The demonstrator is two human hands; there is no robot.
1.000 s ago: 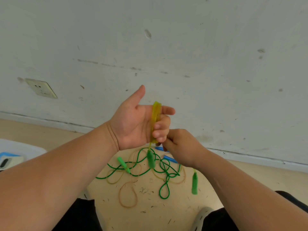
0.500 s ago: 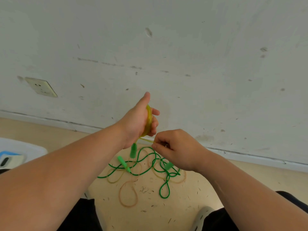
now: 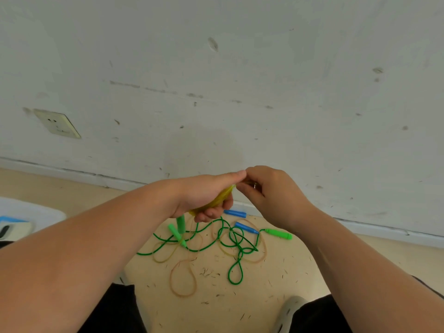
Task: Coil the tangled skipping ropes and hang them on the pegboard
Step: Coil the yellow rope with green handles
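Coiled translucent yellow plastic skipping rope (image 3: 222,199) gripped in left hand (image 3: 201,195), above tangled green cord skipping rope (image 3: 236,239) on floor (image 3: 276,284). Also above the tangle, right hand (image 3: 274,195), fingers curled, apparently pinching yellow strand. Looks light, floppy, slick; coil likely springs loose, so grip bundle mid-loop.

Left hand (image 3: 201,195) grips the coiled translucent yellow skipping rope (image 3: 221,197); right hand (image 3: 274,195) pinches its top end. Tangled green skipping rope (image 3: 236,246) sprawls on the floor (image 3: 216,308).
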